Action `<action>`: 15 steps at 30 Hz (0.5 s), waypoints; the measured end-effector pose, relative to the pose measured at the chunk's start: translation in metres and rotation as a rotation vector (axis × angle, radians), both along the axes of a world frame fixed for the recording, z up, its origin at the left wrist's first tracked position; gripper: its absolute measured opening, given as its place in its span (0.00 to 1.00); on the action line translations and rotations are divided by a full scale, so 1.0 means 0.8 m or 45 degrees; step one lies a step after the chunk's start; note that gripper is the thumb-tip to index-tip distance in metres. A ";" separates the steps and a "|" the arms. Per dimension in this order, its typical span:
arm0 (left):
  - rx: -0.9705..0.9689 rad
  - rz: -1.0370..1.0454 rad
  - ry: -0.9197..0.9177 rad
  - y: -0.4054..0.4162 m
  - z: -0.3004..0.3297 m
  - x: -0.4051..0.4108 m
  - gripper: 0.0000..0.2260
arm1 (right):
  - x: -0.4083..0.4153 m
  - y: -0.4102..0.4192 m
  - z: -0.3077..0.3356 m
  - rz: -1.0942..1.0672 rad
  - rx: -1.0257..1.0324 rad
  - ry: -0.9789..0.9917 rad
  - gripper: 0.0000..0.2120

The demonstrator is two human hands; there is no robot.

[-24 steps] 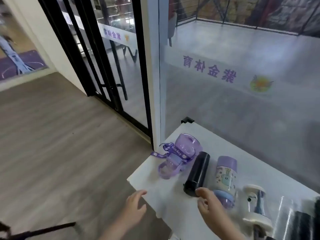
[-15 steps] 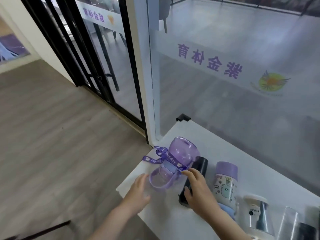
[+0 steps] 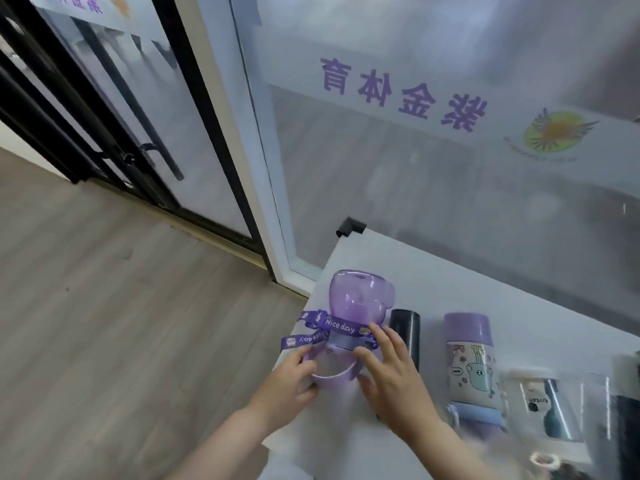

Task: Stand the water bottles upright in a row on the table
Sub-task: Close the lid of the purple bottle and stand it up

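Note:
A translucent purple bottle (image 3: 356, 299) with a "Nice day" strap (image 3: 313, 332) lies on its side at the left end of the white table (image 3: 450, 282). My left hand (image 3: 287, 382) grips its pale handle end from the left, and my right hand (image 3: 391, 375) holds it from the right. Beside it lie a black bottle (image 3: 405, 323), a cartoon-printed bottle with a purple cap (image 3: 471, 358), a white and dark blue bottle (image 3: 547, 407) and a clear one (image 3: 595, 403), all on their sides.
A glass wall with purple lettering (image 3: 401, 88) runs right behind the table. A black-framed glass door (image 3: 138, 126) stands to the left, above a wooden floor (image 3: 104, 323). The table's left edge is just beside the purple bottle. A black corner guard (image 3: 349, 226) caps the far corner.
Both hands have moved forward from the table's near edge onto the purple bottle. The right hand left the black bottle. The view has tilted down and closer.

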State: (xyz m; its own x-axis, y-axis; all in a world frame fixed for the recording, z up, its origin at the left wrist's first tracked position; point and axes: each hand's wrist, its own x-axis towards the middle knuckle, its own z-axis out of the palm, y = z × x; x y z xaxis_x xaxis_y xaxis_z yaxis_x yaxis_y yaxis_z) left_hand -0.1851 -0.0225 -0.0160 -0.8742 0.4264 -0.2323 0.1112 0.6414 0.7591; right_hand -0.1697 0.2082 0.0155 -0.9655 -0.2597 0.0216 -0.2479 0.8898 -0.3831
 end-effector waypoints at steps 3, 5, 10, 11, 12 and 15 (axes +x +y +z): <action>0.056 -0.097 -0.061 -0.022 0.007 -0.018 0.03 | -0.003 -0.013 0.004 -0.086 -0.012 0.031 0.14; 0.099 -0.109 -0.034 -0.032 0.016 -0.029 0.03 | -0.002 -0.022 0.010 -0.147 -0.049 0.028 0.13; 0.271 -0.062 0.082 -0.046 0.057 -0.064 0.06 | -0.003 -0.041 0.035 -0.321 -0.234 0.034 0.09; 0.304 -0.044 0.089 -0.049 0.063 -0.071 0.07 | -0.004 -0.045 0.040 -0.356 -0.264 0.022 0.09; 0.329 -0.025 0.098 -0.050 0.069 -0.078 0.07 | -0.005 -0.048 0.046 -0.394 -0.302 -0.003 0.09; 0.367 0.052 0.082 -0.050 0.083 -0.092 0.11 | -0.013 -0.054 0.065 -0.510 -0.462 -0.072 0.09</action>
State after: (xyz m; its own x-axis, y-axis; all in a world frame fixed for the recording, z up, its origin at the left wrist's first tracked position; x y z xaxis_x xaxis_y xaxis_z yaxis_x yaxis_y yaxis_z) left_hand -0.2589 -0.0625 0.0508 -0.9010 0.4308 -0.0506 0.1432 0.4054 0.9028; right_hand -0.1802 0.1648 0.0675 -0.9896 0.1435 -0.0136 0.1136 0.7186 -0.6860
